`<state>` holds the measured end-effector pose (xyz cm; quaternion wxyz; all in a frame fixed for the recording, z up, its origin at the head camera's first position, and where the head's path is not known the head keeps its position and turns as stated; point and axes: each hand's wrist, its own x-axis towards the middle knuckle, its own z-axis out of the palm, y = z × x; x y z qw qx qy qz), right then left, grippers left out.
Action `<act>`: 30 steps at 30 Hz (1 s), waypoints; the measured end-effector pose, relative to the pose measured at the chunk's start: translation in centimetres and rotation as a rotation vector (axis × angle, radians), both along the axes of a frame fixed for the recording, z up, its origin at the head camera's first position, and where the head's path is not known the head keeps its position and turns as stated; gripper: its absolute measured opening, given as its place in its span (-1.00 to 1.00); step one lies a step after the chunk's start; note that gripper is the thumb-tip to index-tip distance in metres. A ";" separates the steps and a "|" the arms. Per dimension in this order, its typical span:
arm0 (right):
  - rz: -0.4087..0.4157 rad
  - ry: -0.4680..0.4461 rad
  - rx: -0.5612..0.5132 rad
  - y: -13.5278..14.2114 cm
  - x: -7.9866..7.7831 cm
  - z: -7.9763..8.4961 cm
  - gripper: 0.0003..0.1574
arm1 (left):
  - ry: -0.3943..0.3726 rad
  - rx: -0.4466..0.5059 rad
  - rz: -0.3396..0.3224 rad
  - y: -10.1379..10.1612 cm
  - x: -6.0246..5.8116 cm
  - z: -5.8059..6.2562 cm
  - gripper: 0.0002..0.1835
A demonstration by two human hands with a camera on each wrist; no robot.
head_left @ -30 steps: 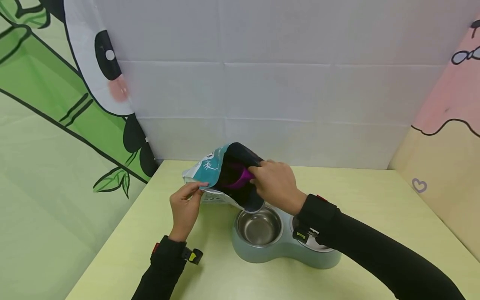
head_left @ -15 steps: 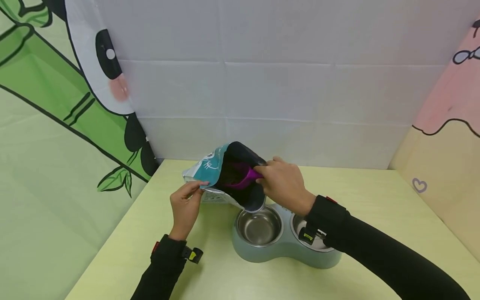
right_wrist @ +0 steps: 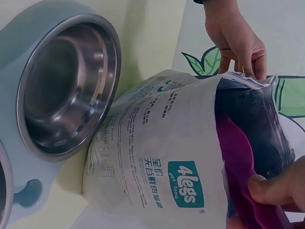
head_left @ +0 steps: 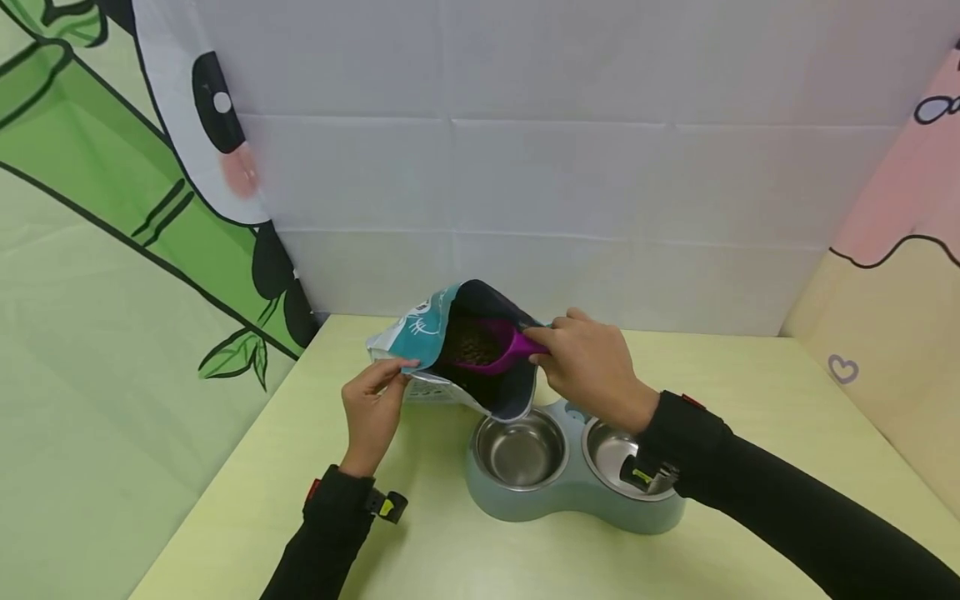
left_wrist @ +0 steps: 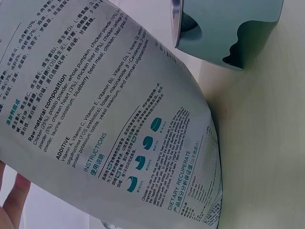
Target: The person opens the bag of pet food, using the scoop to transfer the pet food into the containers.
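Purple scoop (head_left: 516, 347), curved, holding grainy brown kibble (head_left: 471, 345), in creased printed bag (head_left: 422, 335).

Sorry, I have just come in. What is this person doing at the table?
The person's left hand pinches the edge of a tilted, open white-and-teal pet food bag. The right hand holds a purple scoop by its handle in the bag's mouth; brown pellets appear to be in the scoop. Beside the bag, on the pale yellow table, is a blue-grey double stand with two round metal bowls: one shows bare metal inside, the other is partly hidden.
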<state>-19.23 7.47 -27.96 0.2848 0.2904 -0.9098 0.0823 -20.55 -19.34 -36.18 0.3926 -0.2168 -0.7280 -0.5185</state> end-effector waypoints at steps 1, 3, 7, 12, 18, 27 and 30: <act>-0.003 -0.003 0.000 0.2 0.0 0.1 -0.72 | 0.001 -0.004 0.004 0.2 0.2 0.4 -0.83; -0.008 -0.010 0.000 0.6 0.0 0.2 -0.73 | 0.006 -0.013 0.010 0.6 0.8 1.2 -0.85; -0.016 -0.013 -0.012 1.4 0.0 0.2 -0.74 | 0.009 -0.018 0.030 0.9 0.6 1.2 -0.86; -0.028 -0.018 -0.019 2.3 -0.3 0.0 -0.74 | 0.014 -0.009 0.030 1.3 0.3 1.1 -0.85; -0.011 -0.021 -0.036 3.4 -0.7 0.2 -0.73 | 0.022 -0.005 0.030 1.7 -0.1 0.9 -0.84; 0.019 -0.025 -0.054 5.0 -1.2 0.9 -0.71 | -0.011 -0.002 0.037 2.5 -0.4 1.3 -0.86; 0.028 -0.024 -0.058 5.5 -1.3 1.2 -0.71 | -0.010 -0.005 0.047 2.8 -0.5 1.3 -0.86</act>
